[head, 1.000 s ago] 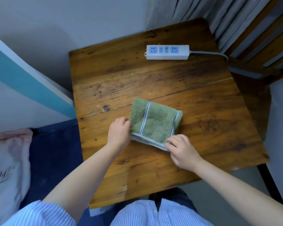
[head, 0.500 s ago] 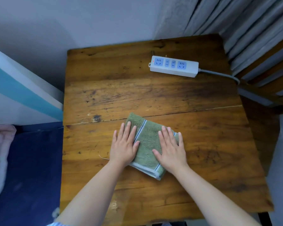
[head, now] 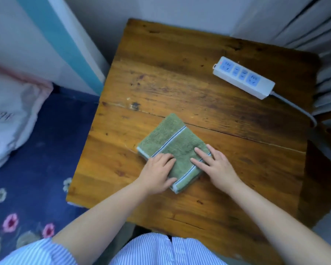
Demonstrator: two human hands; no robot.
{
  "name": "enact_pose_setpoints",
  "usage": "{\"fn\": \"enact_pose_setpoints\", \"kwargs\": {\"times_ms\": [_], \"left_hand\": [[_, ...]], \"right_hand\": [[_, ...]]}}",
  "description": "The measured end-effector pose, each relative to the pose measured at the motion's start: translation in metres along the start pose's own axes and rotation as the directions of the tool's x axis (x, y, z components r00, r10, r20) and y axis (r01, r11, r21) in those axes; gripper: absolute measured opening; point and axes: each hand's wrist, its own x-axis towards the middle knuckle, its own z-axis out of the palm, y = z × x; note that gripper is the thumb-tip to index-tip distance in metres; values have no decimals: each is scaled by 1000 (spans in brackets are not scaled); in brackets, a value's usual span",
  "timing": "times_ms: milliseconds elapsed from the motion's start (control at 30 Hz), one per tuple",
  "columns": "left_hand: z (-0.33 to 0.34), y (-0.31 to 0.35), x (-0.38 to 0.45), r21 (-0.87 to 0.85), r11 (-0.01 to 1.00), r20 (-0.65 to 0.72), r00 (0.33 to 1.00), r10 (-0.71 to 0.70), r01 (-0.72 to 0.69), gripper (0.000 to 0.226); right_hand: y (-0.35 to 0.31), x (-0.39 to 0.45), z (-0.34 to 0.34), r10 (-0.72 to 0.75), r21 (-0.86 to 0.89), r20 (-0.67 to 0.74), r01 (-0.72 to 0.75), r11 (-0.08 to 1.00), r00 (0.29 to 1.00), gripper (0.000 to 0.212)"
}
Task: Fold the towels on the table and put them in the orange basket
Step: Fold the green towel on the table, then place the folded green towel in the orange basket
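Half a sec ago both palms lay flat, fingers spread, on the towel [head: 172,146]. Now my left hand [head: 157,173] curls its fingers over the near edge, w/ the thumb at the corner. My right hand [head: 216,167] stays flat, fingers straight, pressing the right side. Towel sits folded on the table [head: 180,77], near front.

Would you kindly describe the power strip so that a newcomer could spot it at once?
Start at the brown wooden table and look to its far right corner, away from the folded green towel. There lies the white oblong power strip, with pale blue sockets and a grey cable trailing off the edge.
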Motion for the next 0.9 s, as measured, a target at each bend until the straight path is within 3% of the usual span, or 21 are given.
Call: {"fn": "enact_pose_setpoints", "kwargs": {"times_ms": [100, 200, 300, 367, 633, 700, 833, 900], "left_hand": [[-1, 17, -5, -44, 992, -2, 993, -116, 116, 72], [3, 34, -7, -94, 966, 47, 970, -237, 241, 85], [2, 54, -10, -154, 915, 43, 928, -370, 372, 88], [6, 63, -16, -174, 905, -25, 917, -398, 388, 89], [8, 43, -68, -318, 903, -453, 790, -413, 289, 48], [5, 34, -96, -299, 917, -491, 782, -384, 263, 36], [4, 13, -168, -334, 906, -496, 768, -404, 261, 42], [12, 4, -226, -371, 870, -457, 751, -476, 325, 47]], "right_hand": [[14, 11, -14, -134, -94, 65, 140, 986, 989, 72], [14, 15, -23, -180, -46, 130, 187, 981, 975, 71], [10, 16, -36, -281, 53, 60, 278, 959, 958, 51], [3, 16, -49, -316, 103, -14, 315, 943, 949, 31], [-52, 11, -113, -229, 241, -65, 237, 941, 971, 41], [-74, 12, -124, -230, 242, -62, 238, 941, 971, 37], [-133, 14, -146, -329, 283, 77, 295, 912, 941, 52], [-184, 11, -145, -398, 253, 90, 365, 896, 913, 58]]}}
